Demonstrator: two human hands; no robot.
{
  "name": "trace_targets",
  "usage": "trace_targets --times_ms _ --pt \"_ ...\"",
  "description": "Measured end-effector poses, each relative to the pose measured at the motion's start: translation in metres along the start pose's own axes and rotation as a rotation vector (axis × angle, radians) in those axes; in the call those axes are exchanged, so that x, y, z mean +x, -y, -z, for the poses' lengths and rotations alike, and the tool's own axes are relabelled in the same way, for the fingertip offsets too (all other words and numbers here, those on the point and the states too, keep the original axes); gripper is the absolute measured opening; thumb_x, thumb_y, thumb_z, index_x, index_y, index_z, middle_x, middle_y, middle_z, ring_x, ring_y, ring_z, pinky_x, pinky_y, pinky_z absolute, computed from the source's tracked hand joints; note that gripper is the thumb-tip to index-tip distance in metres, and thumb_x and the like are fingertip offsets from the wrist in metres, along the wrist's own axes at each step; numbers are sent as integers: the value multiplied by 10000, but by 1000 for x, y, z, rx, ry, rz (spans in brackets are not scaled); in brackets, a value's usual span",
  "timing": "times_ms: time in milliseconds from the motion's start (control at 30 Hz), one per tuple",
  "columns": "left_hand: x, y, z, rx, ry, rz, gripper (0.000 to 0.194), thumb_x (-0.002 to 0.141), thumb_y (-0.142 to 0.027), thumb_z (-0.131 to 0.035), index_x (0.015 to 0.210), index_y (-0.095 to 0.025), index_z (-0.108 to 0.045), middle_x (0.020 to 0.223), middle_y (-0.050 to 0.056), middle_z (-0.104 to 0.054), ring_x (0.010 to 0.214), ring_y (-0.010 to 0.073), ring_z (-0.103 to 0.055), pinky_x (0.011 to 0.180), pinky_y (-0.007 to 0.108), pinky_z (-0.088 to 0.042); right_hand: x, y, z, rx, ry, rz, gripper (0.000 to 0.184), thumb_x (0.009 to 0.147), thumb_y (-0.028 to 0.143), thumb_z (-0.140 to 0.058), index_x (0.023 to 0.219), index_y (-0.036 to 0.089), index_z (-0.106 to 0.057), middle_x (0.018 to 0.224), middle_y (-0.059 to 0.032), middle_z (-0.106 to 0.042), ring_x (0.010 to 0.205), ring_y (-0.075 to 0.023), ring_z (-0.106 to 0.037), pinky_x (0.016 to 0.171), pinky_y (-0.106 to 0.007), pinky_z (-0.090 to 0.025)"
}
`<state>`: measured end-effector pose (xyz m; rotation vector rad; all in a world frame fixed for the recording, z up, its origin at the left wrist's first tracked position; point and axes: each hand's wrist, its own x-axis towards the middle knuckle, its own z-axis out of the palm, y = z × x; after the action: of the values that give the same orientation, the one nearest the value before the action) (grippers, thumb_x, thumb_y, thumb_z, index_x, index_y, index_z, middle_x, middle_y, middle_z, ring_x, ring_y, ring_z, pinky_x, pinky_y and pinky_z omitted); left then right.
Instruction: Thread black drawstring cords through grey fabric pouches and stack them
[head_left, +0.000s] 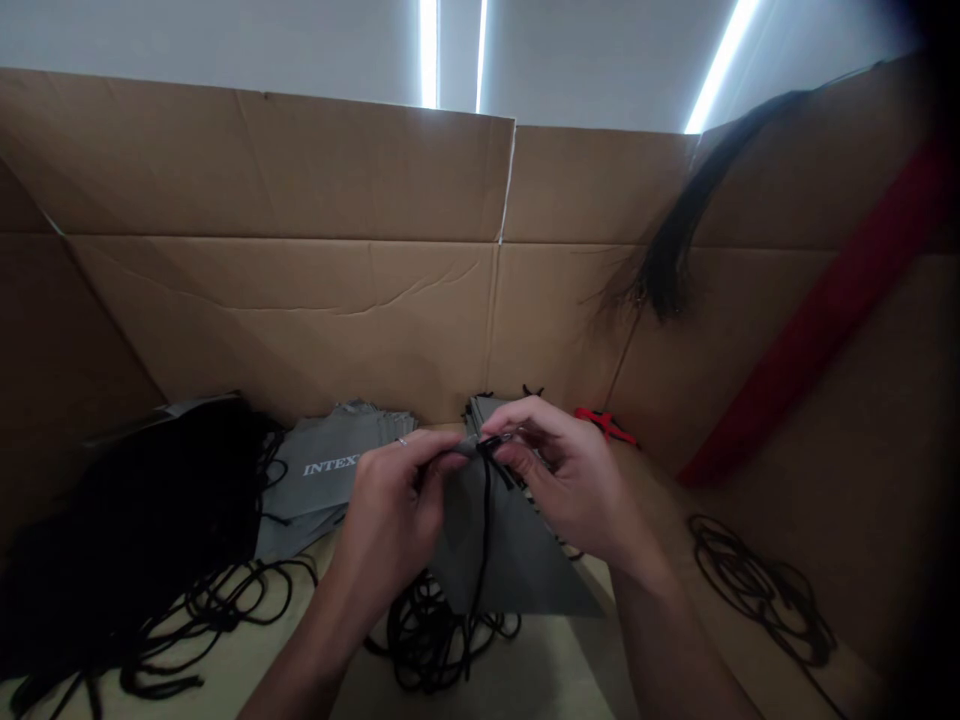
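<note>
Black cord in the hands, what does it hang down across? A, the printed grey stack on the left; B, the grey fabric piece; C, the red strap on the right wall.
B. The black cord runs down from between the left hand and right hand across the grey fabric piece.

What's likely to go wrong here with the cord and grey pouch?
The black cord pinched by the right hand might slip free. Its slack hangs toward the loose cord tangle and could snag. The grey pouch, held only at its top by the left hand, could twist.
</note>
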<state>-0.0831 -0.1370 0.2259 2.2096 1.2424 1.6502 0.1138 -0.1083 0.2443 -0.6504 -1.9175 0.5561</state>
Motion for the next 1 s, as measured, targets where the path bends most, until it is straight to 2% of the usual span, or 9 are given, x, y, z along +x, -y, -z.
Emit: trace_targets --times_ms 100,200,367,500,600,700,767,867,1000 --pt "0 -1 -1 -110 51 112 168 956 -163 -669 998 -194 -829 937 49 -855 805 205 -796 717 268 -580 1 -2 -1 126 31 -57 111 1012 314 -673 970 212 -677 847 -3 -667 732 -138 -604 644 -259 -453" --pt "0 -2 -2 -214 139 158 191 979 -204 -644 1007 -187 -832 923 56 -850 755 194 -771 668 268 -563 3 -4 -2 136 43 -50 228 1037 405 -632 923 208 -618 840 -8 -627 756 -149 -575 670 -276 -450" --pt "0 1 0 -133 96 116 157 969 -189 -665 982 -192 -822 956 53 -852 820 200 -785 734 284 -574 1 2 3 67 130 -19 263 1081 432 -535 930 217 -545 904 -23 -599 800 -158 -537 707 -299 -433" --pt "1 4 1 -63 45 11 174 954 -127 -660 995 -202 -812 960 43 -851 830 193 -790 741 276 -583 -2 10 7 37 208 -121 249 1087 370 -476 914 209 -555 823 6 -537 720 -142 -471 637 -289 -384" --pt "2 4 0 -20 39 -28 188 951 -101 -652 983 -206 -804 960 39 -849 828 190 -789 728 269 -584 -4 12 7 -30 161 -170 233 1051 311 -516 840 214 -535 762 25 -510 672 -130 -458 593 -277 -367" --pt "2 5 -1 -6 19 -12 178 952 -103 -657 1010 -197 -796 974 43 -848 847 192 -790 757 278 -595 -5 10 7 -58 15 -179 159 1004 268 -617 881 227 -525 807 23 -587 678 -121 -529 588 -256 -410" --pt "1 6 -1 -8 10 1 182 958 -104 -652 1034 -193 -791 977 43 -846 845 188 -788 755 276 -596 -6 11 9 -68 -43 -146 109 988 260 -668 979 234 -562 883 7 -653 718 -125 -594 617 -251 -462" --pt "0 6 -1 -19 19 10 189 966 -105 -644 1040 -198 -791 978 39 -844 829 178 -782 718 257 -586 -6 14 13 -139 -63 -28 162 982 237 -710 1121 251 -628 966 -7 -706 782 -132 -652 697 -261 -523" --pt "0 3 1 -30 37 -6 205 964 -97 -648 1035 -214 -801 978 25 -845 825 167 -779 703 239 -572 -3 18 14 -300 -59 197 189 984 168 -704 1149 258 -692 1148 -49 -710 975 -171 -678 787 -297 -553"
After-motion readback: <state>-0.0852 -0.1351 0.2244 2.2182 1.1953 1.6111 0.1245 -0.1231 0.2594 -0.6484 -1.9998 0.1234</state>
